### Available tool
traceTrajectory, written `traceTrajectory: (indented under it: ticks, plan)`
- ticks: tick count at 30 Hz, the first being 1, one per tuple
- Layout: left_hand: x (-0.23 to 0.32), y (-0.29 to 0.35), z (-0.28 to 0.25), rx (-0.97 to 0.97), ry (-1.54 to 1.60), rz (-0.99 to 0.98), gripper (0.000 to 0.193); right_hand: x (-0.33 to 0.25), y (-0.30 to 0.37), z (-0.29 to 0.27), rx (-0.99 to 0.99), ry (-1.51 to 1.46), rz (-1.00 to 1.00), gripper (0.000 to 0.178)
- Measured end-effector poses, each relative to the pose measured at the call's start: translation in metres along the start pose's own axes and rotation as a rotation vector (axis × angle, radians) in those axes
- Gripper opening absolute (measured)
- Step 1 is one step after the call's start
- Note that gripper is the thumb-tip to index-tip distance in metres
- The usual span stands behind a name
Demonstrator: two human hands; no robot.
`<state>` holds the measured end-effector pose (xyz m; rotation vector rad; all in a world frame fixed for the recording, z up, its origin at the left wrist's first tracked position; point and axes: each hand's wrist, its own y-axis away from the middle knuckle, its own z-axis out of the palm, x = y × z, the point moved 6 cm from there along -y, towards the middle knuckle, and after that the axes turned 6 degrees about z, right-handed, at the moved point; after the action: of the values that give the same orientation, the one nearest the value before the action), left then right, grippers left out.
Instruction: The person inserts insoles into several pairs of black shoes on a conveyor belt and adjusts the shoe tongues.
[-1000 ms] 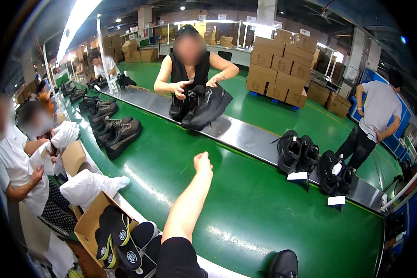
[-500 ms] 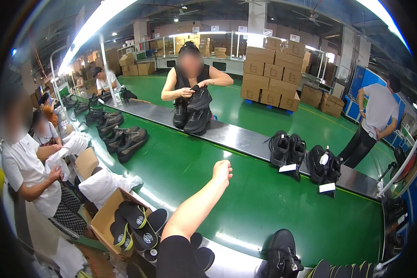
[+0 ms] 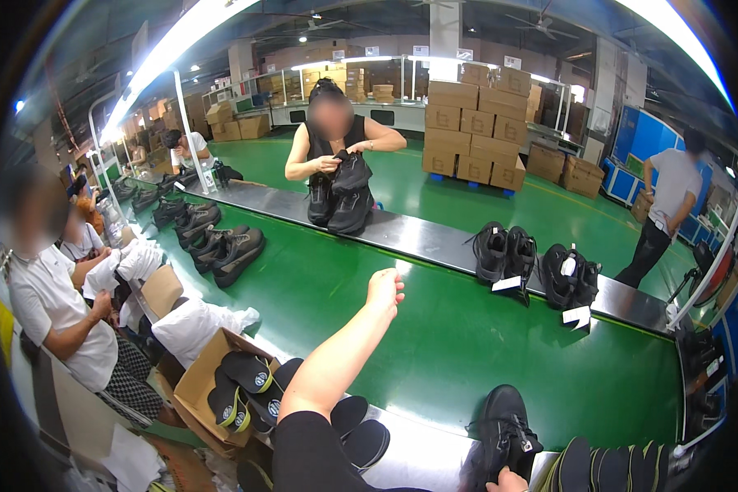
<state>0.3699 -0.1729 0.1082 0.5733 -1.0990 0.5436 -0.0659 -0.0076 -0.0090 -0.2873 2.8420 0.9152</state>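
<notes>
My left arm reaches out over the green conveyor belt (image 3: 443,361). At its end my left hand (image 3: 384,292) is curled closed, with nothing visible in its fingers. At the lower edge, my right hand (image 3: 508,480) shows only in part. Its bent fingers are at the near end of a black lace-up shoe (image 3: 504,426), which they appear to grip. That shoe points away from me and has a small pale tag at its laces. To its right stands a row of black insoles (image 3: 611,469) with yellow-green edges.
A cardboard box (image 3: 190,385) of black insoles stands left of my arm. Tagged black shoes (image 3: 504,254) sit on the steel ledge (image 3: 418,238) opposite. Across the belt a person (image 3: 336,135) handles black shoes. Brown-black shoes (image 3: 236,254) line the belt's left; another person (image 3: 61,303) holds white material.
My right hand has come into view at the black shoe. My left hand stays stretched over the belt, its fingers a little more curled. The person at the far right has turned slightly.
</notes>
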Motion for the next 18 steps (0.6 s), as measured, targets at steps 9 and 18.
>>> traceTrajectory:
  ticks: [9, 18]
  plan:
    - [-0.007, -0.006, -0.003, 0.008, 0.013, -0.007, 0.016, 0.002, -0.002, 0.002, 0.006, 0.013, -0.006, 0.045]
    - [-0.017, -0.013, -0.009, 0.034, 0.015, -0.033, 0.016, 0.003, -0.006, 0.005, -0.001, 0.020, 0.004, 0.048]
